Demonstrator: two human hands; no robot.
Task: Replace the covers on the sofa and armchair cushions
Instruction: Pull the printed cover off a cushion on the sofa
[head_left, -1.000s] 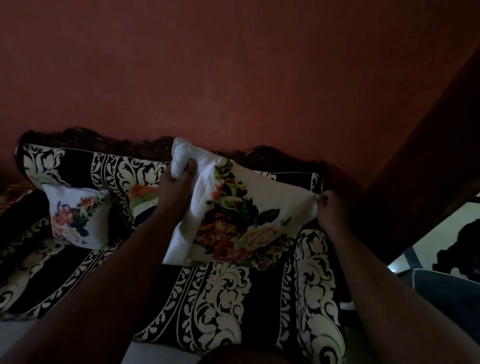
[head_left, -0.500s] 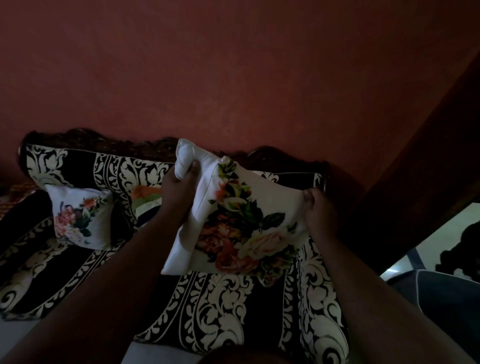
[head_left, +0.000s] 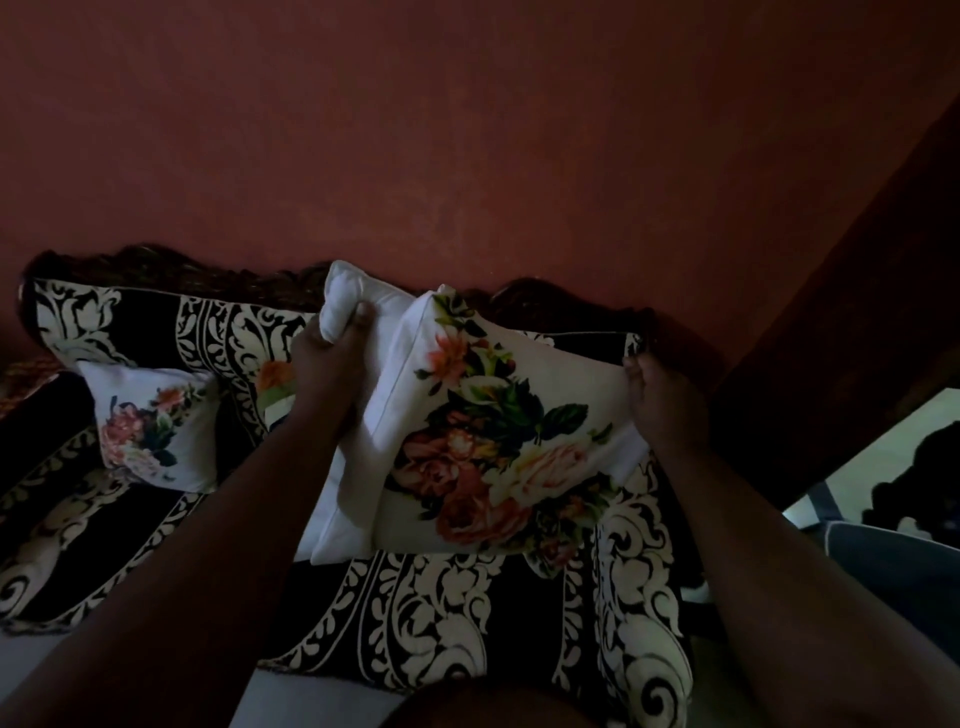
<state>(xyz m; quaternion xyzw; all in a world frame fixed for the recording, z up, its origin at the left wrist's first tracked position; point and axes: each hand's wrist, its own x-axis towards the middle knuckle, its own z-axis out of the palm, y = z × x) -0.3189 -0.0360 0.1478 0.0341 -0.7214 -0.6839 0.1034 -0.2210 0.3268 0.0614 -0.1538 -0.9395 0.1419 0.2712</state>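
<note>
I hold a cushion up over the sofa (head_left: 457, 613), which wears a black and cream scrolled cover. The white floral cover (head_left: 498, 431) sheathes most of the cushion, and the plain white inner cushion (head_left: 348, 304) sticks out at its left end. My left hand (head_left: 332, 364) grips that bare white corner with the thumb on top. My right hand (head_left: 662, 405) grips the cover's right edge. A second cushion in a matching floral cover (head_left: 150, 428) leans against the sofa back at the left.
A dark red wall (head_left: 467, 130) rises behind the sofa's carved wooden top rail (head_left: 156, 260). A dark slanted beam (head_left: 857, 312) crosses at the right. Below it lie pale floor (head_left: 872, 457) and a grey object (head_left: 893, 566).
More of the white inner cushion shows at the left end than a second ago. My right hand moved inward along the cover's right edge, then back out.
</note>
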